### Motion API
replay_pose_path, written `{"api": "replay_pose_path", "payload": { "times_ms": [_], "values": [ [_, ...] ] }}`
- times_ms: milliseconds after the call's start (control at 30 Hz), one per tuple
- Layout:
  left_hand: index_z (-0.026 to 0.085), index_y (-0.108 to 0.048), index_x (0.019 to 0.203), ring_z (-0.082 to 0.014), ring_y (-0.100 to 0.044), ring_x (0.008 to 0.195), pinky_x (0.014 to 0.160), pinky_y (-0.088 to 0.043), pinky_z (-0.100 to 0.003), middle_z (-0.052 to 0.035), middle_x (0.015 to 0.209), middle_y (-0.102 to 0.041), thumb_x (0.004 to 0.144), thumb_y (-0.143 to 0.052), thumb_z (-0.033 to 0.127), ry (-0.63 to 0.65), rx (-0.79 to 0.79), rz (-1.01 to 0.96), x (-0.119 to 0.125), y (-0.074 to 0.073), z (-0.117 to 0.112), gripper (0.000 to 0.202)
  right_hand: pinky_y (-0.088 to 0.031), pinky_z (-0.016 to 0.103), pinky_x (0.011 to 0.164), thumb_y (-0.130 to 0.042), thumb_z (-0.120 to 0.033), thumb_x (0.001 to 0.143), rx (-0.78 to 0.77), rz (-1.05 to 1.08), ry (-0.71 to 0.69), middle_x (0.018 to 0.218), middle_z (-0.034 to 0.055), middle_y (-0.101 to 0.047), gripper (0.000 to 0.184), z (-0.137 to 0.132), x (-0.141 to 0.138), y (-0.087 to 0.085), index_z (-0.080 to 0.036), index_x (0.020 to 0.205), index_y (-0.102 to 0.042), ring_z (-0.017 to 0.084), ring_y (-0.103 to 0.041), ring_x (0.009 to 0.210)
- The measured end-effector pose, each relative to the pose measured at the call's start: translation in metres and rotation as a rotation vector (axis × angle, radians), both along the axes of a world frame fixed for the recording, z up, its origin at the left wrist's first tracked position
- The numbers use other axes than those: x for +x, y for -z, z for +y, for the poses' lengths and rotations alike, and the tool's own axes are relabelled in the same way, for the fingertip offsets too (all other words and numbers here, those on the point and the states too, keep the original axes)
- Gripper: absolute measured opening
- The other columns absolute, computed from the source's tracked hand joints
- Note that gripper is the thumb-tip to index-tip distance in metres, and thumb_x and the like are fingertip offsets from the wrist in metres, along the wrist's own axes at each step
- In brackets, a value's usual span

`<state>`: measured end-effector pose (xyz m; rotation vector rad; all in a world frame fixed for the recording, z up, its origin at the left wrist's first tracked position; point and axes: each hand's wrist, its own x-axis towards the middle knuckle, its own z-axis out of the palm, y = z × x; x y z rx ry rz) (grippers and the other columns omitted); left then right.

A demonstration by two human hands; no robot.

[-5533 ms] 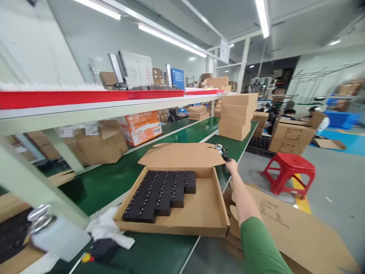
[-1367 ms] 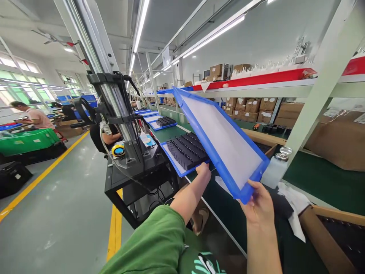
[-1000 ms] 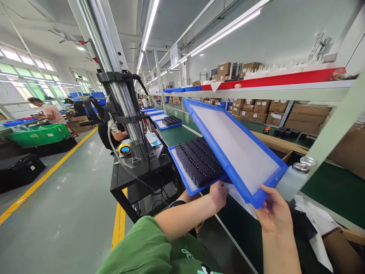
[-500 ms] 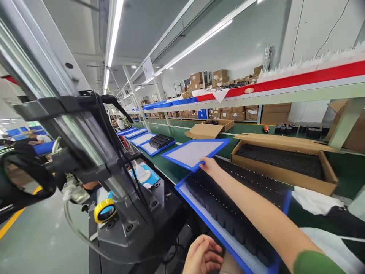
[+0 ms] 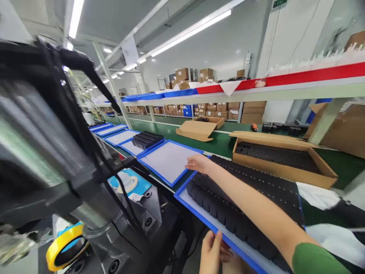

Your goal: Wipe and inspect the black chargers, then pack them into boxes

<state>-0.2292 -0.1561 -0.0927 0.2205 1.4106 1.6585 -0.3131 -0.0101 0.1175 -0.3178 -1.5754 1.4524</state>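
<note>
My right hand (image 5: 199, 163) reaches out across a blue tray (image 5: 196, 207) packed with rows of small black parts (image 5: 256, 198). Its fingers lie stretched and flat at the near edge of an empty blue tray (image 5: 168, 161) lying flat on the green belt. My left hand (image 5: 212, 251) is low at the bottom of the view. Its fingers are pressed together against the near rim of the full tray.
A black press machine (image 5: 42, 152) with cables fills the left, with a yellow tape roll (image 5: 64, 245) at its base. Behind the full tray is an open cardboard box (image 5: 285, 167) of black parts. More blue trays (image 5: 122, 136) and a flat carton (image 5: 196, 129) lie further along. White cloth (image 5: 316, 190) lies right.
The empty tray held tilted by my right hand now lies flat on the belt, and the hand has let go. My left hand has risen to the full tray's rim.
</note>
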Motion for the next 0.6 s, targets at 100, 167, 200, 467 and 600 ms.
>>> {"api": "replay_pose_path", "payload": {
  "times_ms": [100,167,200,467,600],
  "values": [
    [0.016,-0.06,0.061,-0.0173,-0.06,0.044,0.045,-0.045,-0.025,-0.005,0.049,-0.061,0.043,-0.081,0.076,0.021,-0.034,0.075,-0.006,-0.004,0.0,0.066,-0.06,0.033,0.074,-0.066,-0.027,0.09,-0.05,-0.221,-0.163,0.098,0.0061,-0.069,0.019,0.019,0.085,-0.022,-0.013,0.102,-0.067,0.015,-0.068,0.08],
    [0.015,-0.061,0.06,-0.0161,-0.061,0.048,0.049,-0.048,-0.024,-0.0046,0.052,-0.064,0.05,-0.084,0.069,0.024,-0.05,0.123,-0.01,-0.006,-0.002,0.059,-0.058,0.036,0.087,-0.067,-0.025,0.087,-0.067,-0.275,-0.117,0.117,0.0064,-0.067,0.03,0.019,0.166,-0.023,-0.02,0.116,-0.067,0.017,-0.069,0.095],
    [0.015,-0.06,0.058,-0.0154,-0.061,0.049,0.05,-0.049,-0.023,-0.0042,0.053,-0.064,0.053,-0.084,0.067,0.017,-0.059,0.145,-0.012,-0.007,-0.002,0.057,-0.055,0.034,0.094,-0.067,-0.028,0.087,-0.047,-0.294,-0.039,0.125,0.005,-0.064,0.036,0.012,0.207,-0.016,-0.025,0.123,-0.065,0.017,-0.066,0.103],
    [0.015,-0.06,0.064,-0.0144,-0.06,0.049,0.053,-0.055,-0.026,-0.0018,0.053,-0.064,0.053,-0.085,0.062,-0.071,-0.101,0.223,0.005,-0.022,0.003,0.055,-0.055,0.03,0.051,-0.068,-0.048,0.081,-0.214,-0.67,0.596,0.089,0.0079,-0.068,0.049,-0.093,0.364,0.153,-0.017,0.12,-0.064,0.017,-0.064,0.059],
    [0.018,-0.052,0.061,-0.0175,-0.064,0.051,0.057,-0.058,-0.031,-0.0031,0.052,-0.063,0.054,-0.079,0.068,-0.054,-0.126,0.314,0.014,-0.022,0.022,0.057,-0.054,0.033,0.045,-0.058,-0.052,0.084,-0.383,-0.577,0.506,0.092,0.0102,-0.068,0.053,-0.083,0.346,0.178,-0.015,0.121,-0.064,0.016,-0.06,0.049]
  ]
}}
